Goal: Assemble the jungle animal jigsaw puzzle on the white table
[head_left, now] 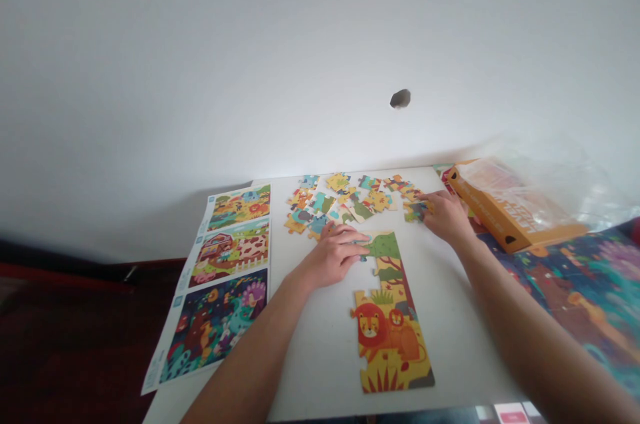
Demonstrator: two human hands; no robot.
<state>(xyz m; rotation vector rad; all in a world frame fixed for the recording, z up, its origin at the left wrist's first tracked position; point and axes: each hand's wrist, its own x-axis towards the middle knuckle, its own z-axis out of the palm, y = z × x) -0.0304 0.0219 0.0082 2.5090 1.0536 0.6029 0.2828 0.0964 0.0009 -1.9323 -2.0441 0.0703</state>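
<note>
A partly joined jigsaw puzzle [395,337] lies on the white table, its right-hand strip showing a lion, a cub and a tree. My left hand [336,254] rests palm down at its upper left, fingers stretched over a blue-green piece at the top edge, which they partly hide. Further right, my right hand [449,216] has its fingers and thumb around the right end of a green and yellow puzzle piece [414,212], whose far end is covered. Loose puzzle pieces [320,203] lie in a spread pile beyond my left hand.
To the left, a sheet with three reference pictures [230,254] overhangs the table edge. An orange box [493,207] with clear plastic wrap [555,177] stands at right, by a dark, colourful puzzle picture [565,297]. Behind the table rises a white wall [300,77] with a hole.
</note>
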